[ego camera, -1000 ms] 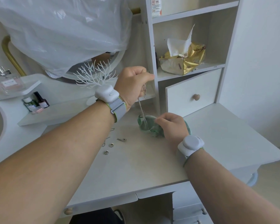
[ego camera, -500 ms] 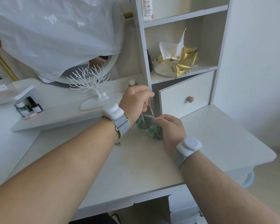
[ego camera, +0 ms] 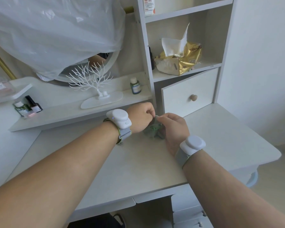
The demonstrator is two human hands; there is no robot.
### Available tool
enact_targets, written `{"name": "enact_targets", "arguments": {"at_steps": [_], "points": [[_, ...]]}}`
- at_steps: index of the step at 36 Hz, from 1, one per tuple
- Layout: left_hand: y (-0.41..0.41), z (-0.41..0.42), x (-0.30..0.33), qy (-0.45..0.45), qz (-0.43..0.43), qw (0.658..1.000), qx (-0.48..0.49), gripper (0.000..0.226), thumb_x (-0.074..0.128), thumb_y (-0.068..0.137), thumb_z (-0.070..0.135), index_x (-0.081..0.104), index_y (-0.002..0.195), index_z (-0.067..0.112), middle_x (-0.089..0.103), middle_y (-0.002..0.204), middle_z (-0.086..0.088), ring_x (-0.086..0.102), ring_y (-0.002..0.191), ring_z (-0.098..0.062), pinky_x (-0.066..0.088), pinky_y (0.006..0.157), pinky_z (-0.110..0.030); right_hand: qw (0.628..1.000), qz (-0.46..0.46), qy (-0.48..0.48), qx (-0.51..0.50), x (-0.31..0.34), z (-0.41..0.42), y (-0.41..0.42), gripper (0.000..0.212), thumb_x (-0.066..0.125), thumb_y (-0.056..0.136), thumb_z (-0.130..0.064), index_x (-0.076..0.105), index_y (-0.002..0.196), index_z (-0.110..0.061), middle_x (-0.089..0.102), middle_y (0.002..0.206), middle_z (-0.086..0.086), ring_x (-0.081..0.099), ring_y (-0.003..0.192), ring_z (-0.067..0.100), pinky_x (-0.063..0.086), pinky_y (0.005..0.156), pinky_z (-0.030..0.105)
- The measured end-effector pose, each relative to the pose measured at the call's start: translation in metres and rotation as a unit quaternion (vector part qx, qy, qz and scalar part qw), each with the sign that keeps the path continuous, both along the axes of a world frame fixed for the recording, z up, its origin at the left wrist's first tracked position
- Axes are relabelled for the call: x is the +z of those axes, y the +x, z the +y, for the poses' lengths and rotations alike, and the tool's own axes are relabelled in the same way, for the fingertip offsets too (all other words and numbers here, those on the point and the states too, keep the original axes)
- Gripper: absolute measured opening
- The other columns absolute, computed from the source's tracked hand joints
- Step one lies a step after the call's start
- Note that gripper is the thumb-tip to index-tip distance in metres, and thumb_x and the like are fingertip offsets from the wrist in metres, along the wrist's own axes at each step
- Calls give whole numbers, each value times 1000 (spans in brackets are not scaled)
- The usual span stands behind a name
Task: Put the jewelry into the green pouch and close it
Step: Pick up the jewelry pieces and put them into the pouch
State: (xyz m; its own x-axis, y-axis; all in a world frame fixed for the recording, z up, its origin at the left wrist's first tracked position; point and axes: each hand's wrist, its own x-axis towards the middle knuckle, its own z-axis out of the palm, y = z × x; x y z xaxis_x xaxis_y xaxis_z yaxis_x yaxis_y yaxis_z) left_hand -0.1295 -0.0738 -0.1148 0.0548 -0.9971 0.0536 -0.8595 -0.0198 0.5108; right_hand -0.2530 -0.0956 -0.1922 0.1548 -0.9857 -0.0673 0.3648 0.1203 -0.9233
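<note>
since before, left hand (ego camera: 141, 116) dropped to right hand (ego camera: 173, 127); both pinch the green pouch (ego camera: 152, 131) mouth at frame centre, pouch between them.

The white bench (ego camera: 138, 165) carries the green pouch (ego camera: 152, 131) near its back edge. Behind it, a raised shelf (ego camera: 64, 112) holds a white branch-shaped stand (ego camera: 95, 89), a small green bottle (ego camera: 135, 86) and two little bottles (ego camera: 28, 106) at its left end.

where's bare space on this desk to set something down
Free: the desk right of the right hand, below the drawer, and the near strip between the forearms. Crowded: around the green pouch under both hands, left hand included.
</note>
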Motion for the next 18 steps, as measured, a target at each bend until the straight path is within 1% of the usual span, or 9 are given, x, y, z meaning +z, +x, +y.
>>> {"name": "enact_targets", "arguments": {"at_steps": [2, 4, 5, 6, 8, 10, 12, 15, 18], "points": [[0, -1, 5, 0, -42, 999, 1, 29, 43, 81, 3, 57, 81, 29, 52, 68, 10, 51, 67, -17, 35, 57, -28, 1000, -1, 1, -4, 1, 0, 1, 19, 75, 76, -15, 67, 59, -15, 56, 60, 13, 47, 51, 23, 41, 49, 28], [2, -1, 10, 2, -48, 999, 6, 31, 43, 81, 2, 57, 79, 29, 56, 71, 8, 57, 74, -23, 45, 62, -31, 1000, -1, 1, -8, 2, 1, 2, 14, 73, 71, -18, 67, 58, -15, 53, 62, 14, 45, 55, 24, 39, 52, 31], [4, -1, 12, 7, -35, 999, 7, 30, 44, 81, 2, 59, 80, 28, 62, 77, 4, 63, 80, -26, 53, 70, -35, 1000, 0, 0, -9, 3, 2, 2, 12, 72, 69, -18, 67, 59, -14, 53, 64, 15, 44, 58, 25, 38, 54, 34], [7, 0, 14, 11, -10, 1000, 9, 30, 45, 81, 0, 62, 82, 25, 69, 85, -1, 68, 87, -28, 58, 79, -41, 1000, 1, 0, -9, 3, 3, 3, 11, 72, 68, -19, 67, 60, -13, 52, 66, 16, 43, 60, 26, 37, 57, 37], [13, 0, 16, 16, 66, 998, 17, 30, 44, 81, -5, 65, 85, 16, 75, 96, -8, 73, 93, -28, 59, 87, -47, 1000, 4, -2, -9, 4, 3, 3, 11, 71, 67, -19, 67, 59, -14, 52, 68, 17, 42, 61, 27, 37, 58, 38], [22, 2, 15, 10, 143, 989, 37, 32, 40, 82, -9, 65, 83, 11, 76, 96, -10, 75, 92, -24, 60, 89, -45, 1000, 13, -8, -11, 3, 4, 3, 12, 71, 66, -21, 67, 56, -16, 53, 66, 16, 44, 61, 26, 37, 56, 35], [32, 5, 13, -9, 169, 984, 60, 33, 41, 83, -10, 64, 77, 13, 77, 92, -8, 76, 88, -19, 61, 86, -41, 1000, 21, -14, -10, 3, 4, 3, 12, 71, 67, -21, 67, 56, -17, 54, 67, 17, 45, 64, 28, 38, 57, 36], [51, 14, 4, -26, 93, 992, 77, 33, 47, 80, -6, 64, 73, 21, 77, 84, 3, 75, 80, -14, 59, 72, -31, 1000, 19, -14, -5, 2, 5, 4, 14, 71, 67, -21, 66, 55, -17, 54, 69, 16, 46, 69, 31, 40, 66, 44], [73, 27, -3, 35, -86, 995, 39, 24, 60, 76, 5, 66, 79, 28, 74, 88, 10, 68, 81, -12, 47, 68, -20, 1000, 22, -17, -9, 2, 4, 5, 13, 70, 67, -21, 65, 57, -16, 53, 67, 14, 47, 69, 30, 40, 68, 43]]}}
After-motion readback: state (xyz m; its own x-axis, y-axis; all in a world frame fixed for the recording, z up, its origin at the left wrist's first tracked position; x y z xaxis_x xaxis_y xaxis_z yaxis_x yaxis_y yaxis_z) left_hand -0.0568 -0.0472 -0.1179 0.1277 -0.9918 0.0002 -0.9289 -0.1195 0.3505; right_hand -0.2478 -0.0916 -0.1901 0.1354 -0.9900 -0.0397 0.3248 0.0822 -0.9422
